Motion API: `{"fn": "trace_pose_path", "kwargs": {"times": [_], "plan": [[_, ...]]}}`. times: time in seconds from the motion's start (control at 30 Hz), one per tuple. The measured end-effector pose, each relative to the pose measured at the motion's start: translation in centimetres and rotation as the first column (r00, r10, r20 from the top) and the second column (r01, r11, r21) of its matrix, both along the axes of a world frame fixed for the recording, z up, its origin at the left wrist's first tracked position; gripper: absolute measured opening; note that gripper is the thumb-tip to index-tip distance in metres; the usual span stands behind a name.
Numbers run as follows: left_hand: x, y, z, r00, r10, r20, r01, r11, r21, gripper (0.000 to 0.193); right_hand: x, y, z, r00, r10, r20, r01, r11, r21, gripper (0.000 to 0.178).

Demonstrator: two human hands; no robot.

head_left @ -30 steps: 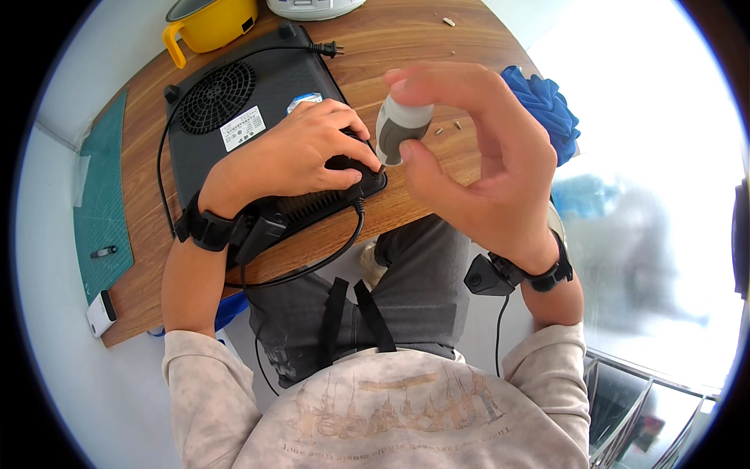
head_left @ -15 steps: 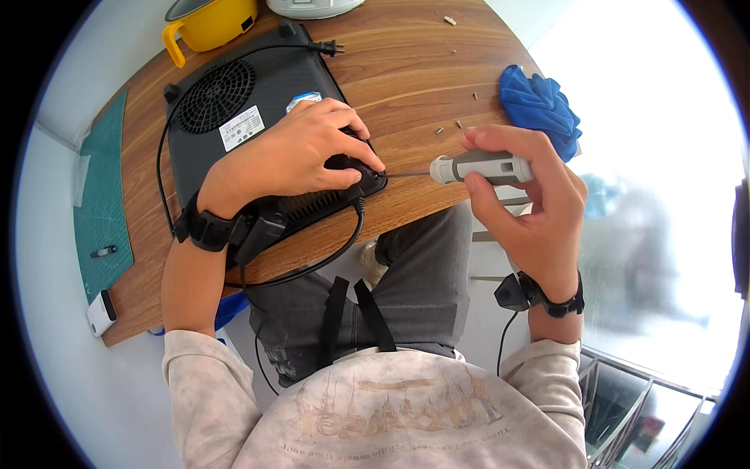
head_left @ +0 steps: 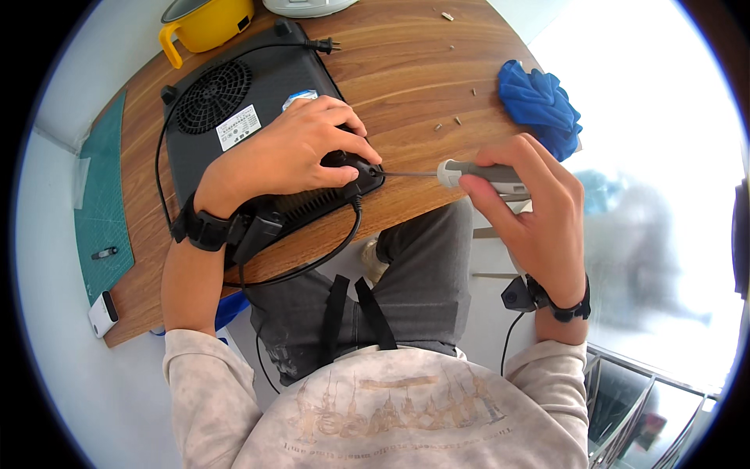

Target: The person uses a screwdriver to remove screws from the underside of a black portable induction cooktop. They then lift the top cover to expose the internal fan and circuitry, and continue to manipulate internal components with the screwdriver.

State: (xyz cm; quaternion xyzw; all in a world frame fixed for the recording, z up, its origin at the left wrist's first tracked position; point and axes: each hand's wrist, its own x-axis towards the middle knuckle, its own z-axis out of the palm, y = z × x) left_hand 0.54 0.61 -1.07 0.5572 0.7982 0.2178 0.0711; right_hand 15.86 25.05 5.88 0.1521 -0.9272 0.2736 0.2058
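Observation:
A black induction cooker (head_left: pixel 294 78) lies bottom up on the wooden table, its round fan grille (head_left: pixel 213 96) and white label showing. My left hand (head_left: pixel 301 152) rests over its near right part, thumb and forefinger closed around the corner. In my right hand (head_left: pixel 539 207) is a grey-and-white screwdriver (head_left: pixel 451 173), gripped by the handle between thumb and fingers. Its thin shaft points left, the tip at the cooker's corner beside my left fingertips. Whether the tip sits in a screw is too small to tell.
Several small screws (head_left: pixel 458 120) are scattered on the table (head_left: pixel 406 70). A blue cloth (head_left: pixel 539 105) lies at the right edge, a yellow pot (head_left: pixel 205 27) at the far left. The power cord (head_left: pixel 355 227) loops over the near edge. A green cutting mat (head_left: pixel 105 187) lies left.
My right hand has rolled around the screwdriver handle, fingers now further over its top, and the handle has turned. My left hand stays on the cooker's corner.

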Motion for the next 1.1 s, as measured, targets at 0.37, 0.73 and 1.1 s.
{"fn": "trace_pose_path", "kwargs": {"times": [0.37, 0.73, 1.1], "plan": [[0.1, 0.0, 0.3, 0.998, 0.017, 0.066, -0.017, 1.0, 0.0, 0.025, -1.8, -0.3, 1.8, 0.99, 0.016, 0.143, -0.016, 1.0, 0.003, 0.022], [-0.3, -0.1, 0.3, 0.997, 0.02, 0.073, -0.018, 0.999, -0.029, 0.026, 2.7, 3.4, -6.0, 0.88, -0.047, 0.472, 0.143, 0.975, -0.17, 0.025], [-0.9, -0.4, -0.3, 0.999, 0.001, 0.04, 0.0, 1.0, -0.025, 0.026, 3.4, 1.8, -12.0, 0.859, -0.07, 0.507, 0.263, 0.91, -0.32, 0.029]]}}
